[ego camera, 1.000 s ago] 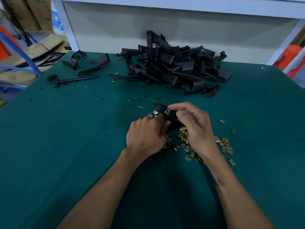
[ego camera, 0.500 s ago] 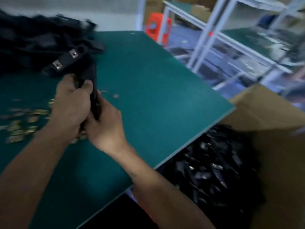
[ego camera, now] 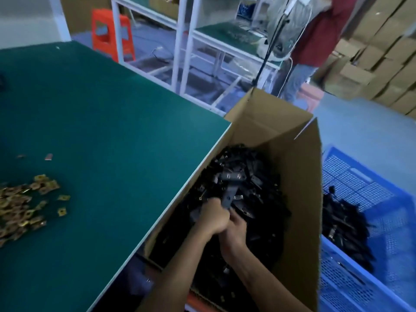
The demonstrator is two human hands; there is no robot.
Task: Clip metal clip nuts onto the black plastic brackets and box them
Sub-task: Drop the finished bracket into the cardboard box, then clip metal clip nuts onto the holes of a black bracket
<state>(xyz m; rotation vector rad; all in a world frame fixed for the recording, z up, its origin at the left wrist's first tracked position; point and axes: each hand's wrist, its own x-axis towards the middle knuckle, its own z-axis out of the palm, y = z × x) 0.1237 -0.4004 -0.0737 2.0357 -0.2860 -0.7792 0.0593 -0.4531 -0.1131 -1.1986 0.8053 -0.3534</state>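
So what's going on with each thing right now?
Left hand: closed on the black plastic bracket, over the box.
Right hand: closed on that bracket too.
Brown cardboard box: open, holding many black brackets.
Brass-coloured metal clip nuts: loose on the green table.

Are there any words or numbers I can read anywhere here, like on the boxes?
None can be read.
Cardboard box beside the table: plain walls, no print showing.
Stacked cartons at the back: too blurred to tell any marks.
Blue crate: a blank raised plate, no letters visible.
Orange stool: no writing seen.
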